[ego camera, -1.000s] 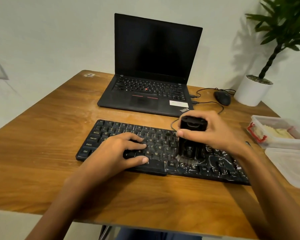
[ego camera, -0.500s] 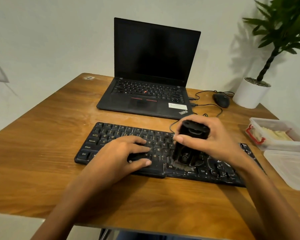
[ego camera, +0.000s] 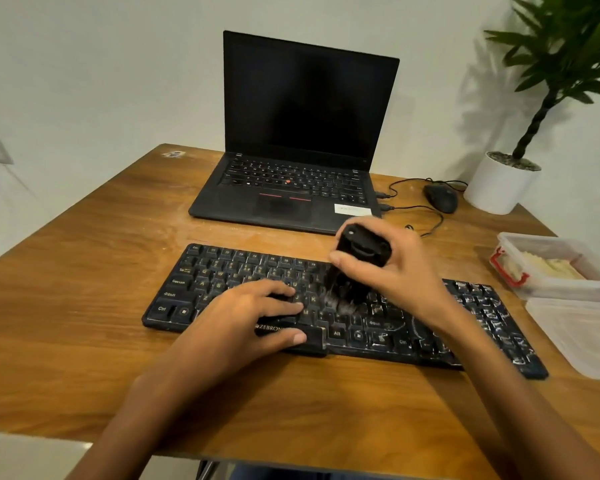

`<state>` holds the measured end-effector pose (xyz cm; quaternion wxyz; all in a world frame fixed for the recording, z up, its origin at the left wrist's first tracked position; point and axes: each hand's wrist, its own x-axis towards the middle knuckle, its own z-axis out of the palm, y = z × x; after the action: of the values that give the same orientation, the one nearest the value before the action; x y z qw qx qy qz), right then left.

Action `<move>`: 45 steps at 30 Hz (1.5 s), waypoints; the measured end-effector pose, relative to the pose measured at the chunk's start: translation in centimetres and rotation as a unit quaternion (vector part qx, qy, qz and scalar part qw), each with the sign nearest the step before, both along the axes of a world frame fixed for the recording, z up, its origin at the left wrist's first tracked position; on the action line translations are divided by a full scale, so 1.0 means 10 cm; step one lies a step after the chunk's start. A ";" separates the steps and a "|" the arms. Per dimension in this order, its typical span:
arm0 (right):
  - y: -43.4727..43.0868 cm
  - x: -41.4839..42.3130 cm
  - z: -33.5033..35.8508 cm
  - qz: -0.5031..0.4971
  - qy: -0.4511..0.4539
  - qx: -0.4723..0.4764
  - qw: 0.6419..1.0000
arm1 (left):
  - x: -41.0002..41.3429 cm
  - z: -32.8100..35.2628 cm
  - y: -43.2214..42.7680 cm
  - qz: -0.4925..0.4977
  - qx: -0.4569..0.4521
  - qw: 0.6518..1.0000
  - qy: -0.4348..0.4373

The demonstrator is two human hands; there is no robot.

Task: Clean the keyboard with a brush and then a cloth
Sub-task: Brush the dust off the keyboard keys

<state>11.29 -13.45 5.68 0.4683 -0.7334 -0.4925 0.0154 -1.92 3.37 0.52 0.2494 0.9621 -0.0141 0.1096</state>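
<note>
A black keyboard lies across the wooden table, its right half smeared with white dust. My right hand grips a black brush upright, bristles down on the keys near the middle of the keyboard. My left hand rests flat on the keyboard's left-middle, fingers straight over the keys and thumb along the space bar. No cloth is visible.
An open black laptop stands behind the keyboard, with a wired mouse to its right. A white potted plant sits at the back right. A clear plastic box and its lid lie at the right edge.
The brush has swept up and slightly left from the bottom key rows to the middle rows. My left hand has stayed on the keyboard.
</note>
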 end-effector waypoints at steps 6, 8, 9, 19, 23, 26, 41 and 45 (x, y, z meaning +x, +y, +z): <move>0.04 0.01 -0.05 0.017 0.050 -0.029 0.998 | -0.01 0.01 -0.01 -0.002 -0.001 1.000 0.005; 0.03 0.08 -0.03 -0.046 -0.004 -0.012 0.999 | -0.01 0.02 -0.01 0.000 -0.001 1.000 0.001; 0.02 0.08 0.00 -0.050 -0.019 -0.001 0.999 | -0.01 0.03 -0.01 0.001 -0.001 1.000 0.004; -0.28 0.04 -0.02 0.036 0.088 -0.028 0.995 | 0.00 0.04 0.01 0.005 -0.020 1.000 0.019; -0.48 0.09 0.05 0.010 0.093 -0.012 0.996 | 0.01 0.08 -0.03 0.019 -0.025 0.999 0.012; -0.30 0.01 0.04 0.035 0.078 0.024 0.996 | 0.11 0.11 -0.13 0.001 -0.019 1.000 0.017; -0.27 -0.02 0.06 0.046 0.050 0.008 0.998 | 0.15 0.07 -0.17 -0.007 -0.030 0.999 0.036; -0.29 0.00 -0.02 0.056 0.073 -0.018 0.996 | 0.15 0.07 -0.16 -0.005 -0.037 0.999 0.039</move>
<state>11.25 -16.34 5.45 0.4877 -0.7101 -0.4971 0.1038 -0.47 1.81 1.19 0.2855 0.9557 -0.0054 0.0708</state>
